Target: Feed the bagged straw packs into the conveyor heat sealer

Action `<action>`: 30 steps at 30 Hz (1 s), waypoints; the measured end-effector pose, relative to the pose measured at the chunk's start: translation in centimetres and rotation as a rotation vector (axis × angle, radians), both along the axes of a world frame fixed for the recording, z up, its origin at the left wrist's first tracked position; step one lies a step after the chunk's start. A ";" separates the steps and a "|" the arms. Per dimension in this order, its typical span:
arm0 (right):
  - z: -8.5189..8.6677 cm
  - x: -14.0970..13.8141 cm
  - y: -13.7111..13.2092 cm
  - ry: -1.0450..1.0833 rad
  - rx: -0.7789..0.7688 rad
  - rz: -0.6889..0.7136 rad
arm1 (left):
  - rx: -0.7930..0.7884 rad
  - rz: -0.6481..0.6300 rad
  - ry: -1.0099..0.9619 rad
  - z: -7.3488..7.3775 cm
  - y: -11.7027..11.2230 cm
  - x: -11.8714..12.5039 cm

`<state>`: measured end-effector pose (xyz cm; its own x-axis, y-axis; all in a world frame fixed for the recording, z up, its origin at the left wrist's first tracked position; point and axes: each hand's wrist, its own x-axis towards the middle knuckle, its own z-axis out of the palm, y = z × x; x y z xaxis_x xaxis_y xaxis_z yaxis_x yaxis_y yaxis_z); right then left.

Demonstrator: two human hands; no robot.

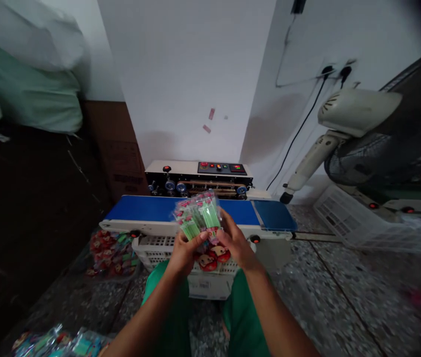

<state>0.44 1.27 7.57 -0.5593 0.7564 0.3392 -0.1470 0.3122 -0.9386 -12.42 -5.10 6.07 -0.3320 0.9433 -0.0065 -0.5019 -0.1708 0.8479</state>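
Note:
Several clear plastic packets (199, 213) with light green sticks and pink-red printed parts are fanned out between my two hands. My left hand (186, 253) grips their lower left side, thumb lying across the front. On the lower right side, my right hand (236, 243) is closed round the packets with its thumb on top. Just below my hands, red-haired cartoon-face pieces (212, 258) show over a white plastic basket (150, 255). Behind the packets runs the blue belt (143, 208) of a sealing machine (180, 173) with small lit buttons and a display.
Another heap of colourful packets (111, 253) lies on the floor to the left, and more packets (61, 342) are at the bottom left. A fan (359, 111) and a white crate (359, 218) stand at the right. Stuffed sacks (28, 74) are stacked upper left.

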 end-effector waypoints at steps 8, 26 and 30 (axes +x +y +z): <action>-0.6 -4.3 4.6 0.201 -0.057 -0.415 | 0.061 -0.047 0.053 0.2 5.8 -0.9; -3.1 -5.4 13.0 0.178 -0.050 -0.440 | -0.053 0.181 0.012 -2.4 12.6 -3.3; -3.2 -5.6 13.1 0.206 -0.113 -0.452 | -0.024 0.117 0.005 -2.9 12.7 -3.8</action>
